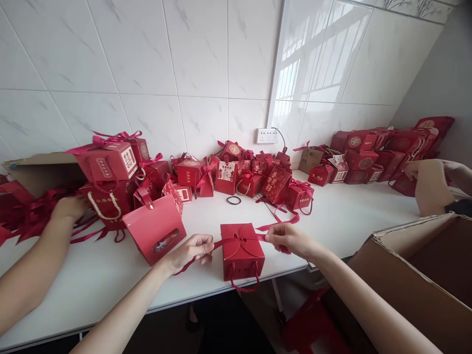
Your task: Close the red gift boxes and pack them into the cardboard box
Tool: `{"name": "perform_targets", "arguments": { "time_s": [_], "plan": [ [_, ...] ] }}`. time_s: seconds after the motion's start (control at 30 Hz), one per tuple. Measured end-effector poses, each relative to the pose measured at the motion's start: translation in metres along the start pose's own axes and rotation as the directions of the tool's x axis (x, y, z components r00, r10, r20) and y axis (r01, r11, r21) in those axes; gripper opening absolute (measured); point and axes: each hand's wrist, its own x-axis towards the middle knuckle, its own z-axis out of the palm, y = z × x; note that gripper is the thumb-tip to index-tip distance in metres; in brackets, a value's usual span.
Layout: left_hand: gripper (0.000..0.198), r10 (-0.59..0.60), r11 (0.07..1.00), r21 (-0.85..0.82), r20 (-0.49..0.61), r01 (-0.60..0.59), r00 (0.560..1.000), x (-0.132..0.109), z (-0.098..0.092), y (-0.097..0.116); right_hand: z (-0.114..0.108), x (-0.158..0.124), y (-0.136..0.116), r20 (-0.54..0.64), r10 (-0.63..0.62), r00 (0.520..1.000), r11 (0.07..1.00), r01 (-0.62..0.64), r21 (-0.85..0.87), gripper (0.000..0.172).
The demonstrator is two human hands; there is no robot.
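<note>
A red gift box with a twisted cord handle stands at the table's front edge, the handle hanging over the side. Across its folded top runs a red ribbon, crossed at the middle. My left hand pinches one end of the ribbon, left of the box. On the other side my right hand grips the other end, and a loose length of it trails behind over the table. Close to my left hand, a larger red box with a small oval window leans at an angle.
Several finished-looking red boxes line the wall, with more stacked at right. Other people's arms reach in, one hand at left, another at right. An open cardboard carton stands at lower right. A black ring lies mid-table.
</note>
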Motion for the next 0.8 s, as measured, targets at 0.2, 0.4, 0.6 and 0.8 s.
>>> {"name": "perform_targets", "arguments": {
  "time_s": [0.2, 0.4, 0.6, 0.8],
  "plan": [
    [0.049, -0.006, 0.999, 0.042, 0.038, 0.005, 0.999, 0.001, -0.001, -0.003, 0.000, 0.002, 0.013, 0.050, 0.037, 0.998, 0.990, -0.044, 0.138, 0.037],
    [0.033, -0.035, 0.991, 0.126, 0.000, 0.035, 0.999, 0.002, -0.002, 0.007, -0.004, -0.003, -0.006, 0.167, 0.065, 0.984, 0.990, -0.085, 0.116, 0.027],
    [0.024, -0.054, 0.996, 0.066, -0.053, 0.057, 0.997, -0.008, -0.001, 0.031, 0.004, -0.005, -0.037, 0.128, -0.129, 0.983, 0.966, 0.095, 0.241, 0.018],
    [0.021, -0.052, 0.953, 0.295, -0.069, 0.071, 0.996, -0.012, 0.009, 0.064, 0.030, 0.007, -0.049, 0.148, -0.271, 0.951, 0.960, 0.257, 0.109, 0.028]
  ]
}}
